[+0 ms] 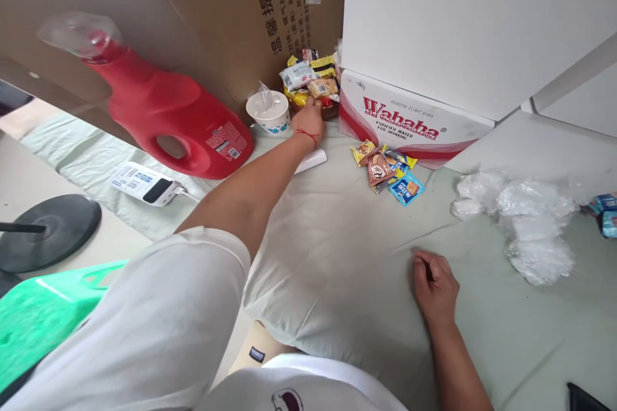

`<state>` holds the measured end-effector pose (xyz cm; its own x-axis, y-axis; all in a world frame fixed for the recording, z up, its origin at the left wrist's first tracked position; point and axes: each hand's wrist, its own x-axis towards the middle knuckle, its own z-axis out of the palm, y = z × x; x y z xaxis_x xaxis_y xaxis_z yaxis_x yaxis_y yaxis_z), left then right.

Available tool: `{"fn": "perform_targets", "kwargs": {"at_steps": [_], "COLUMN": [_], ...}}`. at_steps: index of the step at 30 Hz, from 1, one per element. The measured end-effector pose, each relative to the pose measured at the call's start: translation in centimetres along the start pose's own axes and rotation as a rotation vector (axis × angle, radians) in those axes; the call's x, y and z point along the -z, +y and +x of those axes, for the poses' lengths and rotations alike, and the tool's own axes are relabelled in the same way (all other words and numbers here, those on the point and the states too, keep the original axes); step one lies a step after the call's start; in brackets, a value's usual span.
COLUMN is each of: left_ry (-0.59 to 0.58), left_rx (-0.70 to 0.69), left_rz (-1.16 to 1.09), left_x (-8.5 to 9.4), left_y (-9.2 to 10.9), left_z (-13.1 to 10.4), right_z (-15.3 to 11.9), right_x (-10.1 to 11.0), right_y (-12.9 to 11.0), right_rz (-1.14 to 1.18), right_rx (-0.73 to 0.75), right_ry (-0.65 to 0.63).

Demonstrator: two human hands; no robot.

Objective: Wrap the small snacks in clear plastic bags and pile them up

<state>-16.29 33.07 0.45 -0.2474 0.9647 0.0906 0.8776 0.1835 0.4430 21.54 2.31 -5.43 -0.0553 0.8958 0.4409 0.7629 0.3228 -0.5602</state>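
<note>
My left hand (309,121) is stretched out to a heap of wrapped snacks (308,80) in the corner. Its fingers are curled at the near edge of the heap, and what they grip is hidden. Close to this wrist stands a white paper cup (270,117) with a clear plastic wrapper in it. My right hand (436,288) rests on the pale green sheet (347,244), fingers curled in a loose fist with nothing visible in it. Between the hands lies a small group of snack packets (380,168), brown, yellow and blue.
A red jug (178,112) leans against a cardboard panel (216,6) at the left. A Wahaha water carton (405,125) stands behind the packets. Bundled clear plastic (530,212) lies at the right. A white power bank (144,183) with a cable is beside the jug.
</note>
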Motion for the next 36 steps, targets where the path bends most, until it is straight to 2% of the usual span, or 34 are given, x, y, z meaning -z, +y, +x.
{"fn": "perform_targets", "kwargs": {"at_steps": [3,8,16,23,27,31,34,36], "left_ry": [0.053,0.089,0.111,0.148,0.208,0.269,0.209,0.123], "left_rx": [0.041,0.020,-0.012,-0.084,-0.211,-0.346,-0.278,-0.161], "left_rz": [0.056,0.146,0.210,0.179,-0.054,-0.462,-0.879,-1.211], "left_x": [-0.2,0.2,2.8,4.2,5.1,6.7,6.9,5.9], "left_y": [-0.2,-0.8,0.1,0.8,2.2,5.5,8.1,9.5], "left_z": [-1.9,-5.5,-10.3,-17.2,-21.7,-25.8,-27.0,-26.4], "right_z": [0.1,0.1,0.1,0.1,0.1,0.0,0.0,0.0], "right_x": [-0.2,-0.1,-0.3,-0.4,-0.4,-0.3,-0.2,-0.2], "right_y": [0.0,-0.1,0.0,0.2,0.3,0.4,0.5,0.5], "right_rz": [-0.005,-0.011,-0.001,0.008,0.026,0.020,0.021,0.027], "right_rx": [0.015,0.004,0.003,-0.004,-0.004,-0.020,-0.036,-0.046], "right_ry": [-0.006,-0.002,0.012,0.027,0.006,0.002,-0.004,-0.007]}}
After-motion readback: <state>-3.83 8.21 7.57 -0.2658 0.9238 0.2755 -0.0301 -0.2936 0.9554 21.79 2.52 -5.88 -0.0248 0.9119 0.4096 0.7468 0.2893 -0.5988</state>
